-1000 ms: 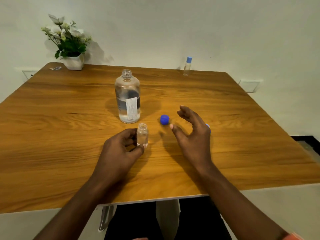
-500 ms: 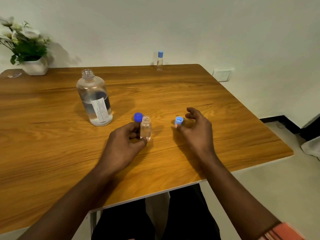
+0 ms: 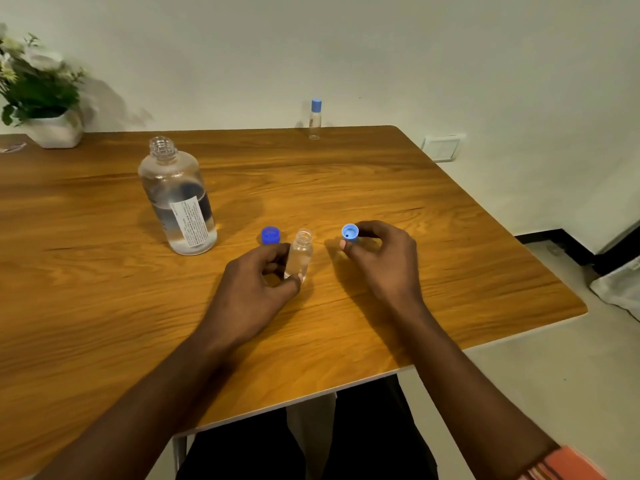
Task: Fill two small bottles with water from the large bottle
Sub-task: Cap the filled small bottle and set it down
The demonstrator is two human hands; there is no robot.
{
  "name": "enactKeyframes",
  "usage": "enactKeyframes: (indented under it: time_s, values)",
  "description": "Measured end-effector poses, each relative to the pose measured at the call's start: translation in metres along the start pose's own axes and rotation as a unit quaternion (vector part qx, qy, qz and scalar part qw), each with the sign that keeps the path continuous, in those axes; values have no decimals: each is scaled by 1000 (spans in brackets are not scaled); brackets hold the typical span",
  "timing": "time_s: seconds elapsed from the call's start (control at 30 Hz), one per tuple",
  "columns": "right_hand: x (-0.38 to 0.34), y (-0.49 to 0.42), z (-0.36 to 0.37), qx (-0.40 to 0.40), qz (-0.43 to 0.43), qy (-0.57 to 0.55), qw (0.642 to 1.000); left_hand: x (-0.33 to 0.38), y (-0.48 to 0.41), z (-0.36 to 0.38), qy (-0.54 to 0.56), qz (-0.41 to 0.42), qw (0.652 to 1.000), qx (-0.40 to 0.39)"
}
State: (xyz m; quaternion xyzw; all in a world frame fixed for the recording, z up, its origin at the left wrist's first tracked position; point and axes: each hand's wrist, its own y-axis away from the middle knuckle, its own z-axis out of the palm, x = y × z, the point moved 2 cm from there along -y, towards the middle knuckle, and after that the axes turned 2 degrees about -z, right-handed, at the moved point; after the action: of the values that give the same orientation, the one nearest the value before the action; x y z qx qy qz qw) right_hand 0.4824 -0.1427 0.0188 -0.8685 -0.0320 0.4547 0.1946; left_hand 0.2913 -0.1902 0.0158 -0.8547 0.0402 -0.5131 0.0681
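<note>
The large clear bottle [image 3: 178,199], uncapped and partly filled with water, stands on the wooden table [image 3: 104,306] at left of centre. Its dark blue cap [image 3: 270,235] lies just right of it. My left hand [image 3: 258,285] grips a small uncapped clear bottle [image 3: 300,252], upright on the table. Right of it, my right hand [image 3: 381,261] pinches a small light blue cap [image 3: 349,233], its open side facing up. A second small bottle [image 3: 314,119] with a light blue cap stands at the table's far edge.
A white pot of flowers [image 3: 41,98] sits at the far left corner by the wall. The table's right edge and rounded front corner [image 3: 578,306] drop off to the floor. A wall socket [image 3: 441,147] is behind the table.
My right hand has picked up the light blue cap and lifted it beside the small bottle. The camera has swung right, so everything has shifted left in view. My left hand keeps its hold.
</note>
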Motion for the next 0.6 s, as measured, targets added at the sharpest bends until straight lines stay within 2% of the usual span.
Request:
enactKeyframes:
  time_s: [0.13, 0.33, 0.47, 0.6]
  values:
    - [-23, -4, -6, -17, -106, -7, 994, 3, 2, 0, 6, 28, 1000, -2]
    - [-47, -9, -8, -78, -257, 141, 953, 2, 1, -1, 7, 50, 999, 5]
    - [-57, -10, -8, -93, -303, 199, 928, 1, 0, -1, 3, 57, 998, 6]
    - [-63, -11, -12, -137, -305, 155, 929, -1, 0, -1, -3, 61, 998, 6]
